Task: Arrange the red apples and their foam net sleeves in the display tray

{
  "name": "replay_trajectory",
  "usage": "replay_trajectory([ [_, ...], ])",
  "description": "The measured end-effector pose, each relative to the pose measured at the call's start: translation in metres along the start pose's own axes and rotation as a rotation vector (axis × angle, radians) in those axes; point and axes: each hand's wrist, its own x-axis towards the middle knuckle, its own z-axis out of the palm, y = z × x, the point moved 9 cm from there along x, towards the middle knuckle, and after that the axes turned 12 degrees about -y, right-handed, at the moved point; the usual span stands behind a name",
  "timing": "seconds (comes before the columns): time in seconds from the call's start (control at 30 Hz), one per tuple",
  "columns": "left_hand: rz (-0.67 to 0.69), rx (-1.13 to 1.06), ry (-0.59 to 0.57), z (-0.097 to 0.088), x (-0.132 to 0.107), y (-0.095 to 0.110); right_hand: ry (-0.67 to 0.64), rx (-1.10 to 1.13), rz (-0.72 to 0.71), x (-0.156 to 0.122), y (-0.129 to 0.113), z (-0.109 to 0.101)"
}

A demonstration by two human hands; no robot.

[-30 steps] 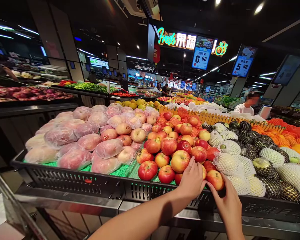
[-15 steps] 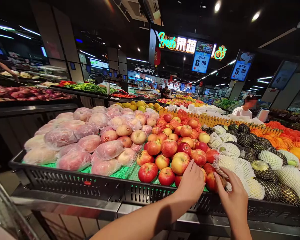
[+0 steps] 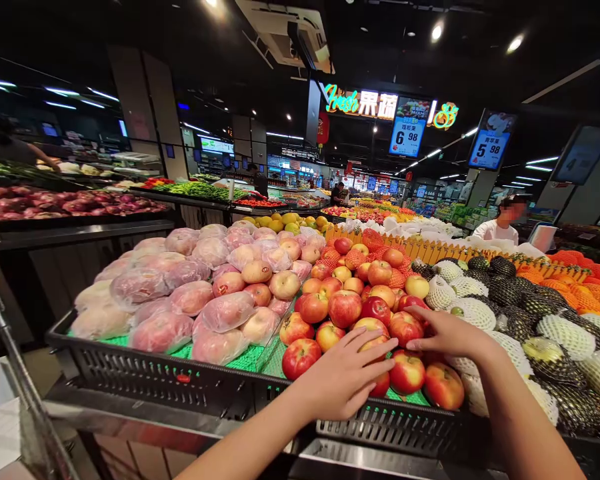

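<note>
Lying spread over the apples point(image 3: 344, 308) at the lower centre of the frame, the fingers point(image 3: 379, 349) of the left hand point(image 3: 337, 375) are splayed, palm down, with nothing visibly gripped; how firmly they press, if at all, I cannot tell. Right of centre, the right hand point(image 3: 453, 331) has thumb and fingers parted beside a red apple point(image 3: 405, 329), not closed round it; contact there is unclear too. Good handling here would mean cupping one fruit at a time with soft fingertips, since apple skin probably bruises easily, while the left palm steadies neighbours that might roll towards the rim of the black crate point(image 3: 145, 383) below. The right forearm crosses the foam-netted fruit point(image 3: 473, 313) at right, so a lifted wrist would avoid dragging it. Film-wrapped pink fruit point(image 3: 227, 311) fills the left of centre.
</note>
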Motion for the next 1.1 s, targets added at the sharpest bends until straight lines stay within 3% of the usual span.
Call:
replay_trajectory([
  [0.07,0.009,-0.077,0.027,-0.012,-0.002,-0.004,0.080,0.031,-0.013,0.007,0.014,-0.023],
  [0.13,-0.017,-0.154,0.087,-0.033,0.003,-0.017,0.280,0.024,0.043,0.010,0.035,-0.045],
  [0.2,-0.117,-0.218,0.136,-0.053,0.018,-0.044,0.525,-0.003,0.131,0.004,0.053,-0.061],
  [0.27,-0.295,-0.234,0.121,-0.064,0.044,-0.083,0.697,-0.008,0.167,-0.004,0.063,-0.064],
  [0.4,-0.675,-0.156,-0.106,-0.053,0.107,-0.170,0.839,0.048,0.085,-0.016,0.065,-0.058],
  [0.53,-0.807,-0.109,-0.218,-0.027,0.152,-0.217,0.855,0.128,-0.024,-0.021,0.066,-0.056],
  [0.67,-0.832,-0.071,-0.326,-0.004,0.165,-0.228,0.831,0.237,-0.101,-0.020,0.069,-0.056],
  [0.77,-0.810,-0.059,-0.357,-0.004,0.160,-0.231,0.785,0.307,-0.146,-0.017,0.069,-0.054],
  [0.93,-0.776,-0.079,-0.431,-0.019,0.129,-0.244,0.738,0.350,-0.142,-0.016,0.072,-0.051],
  [1.1,-0.632,-0.173,-0.539,-0.018,0.098,-0.241,0.696,0.378,-0.129,-0.015,0.070,-0.050],
])
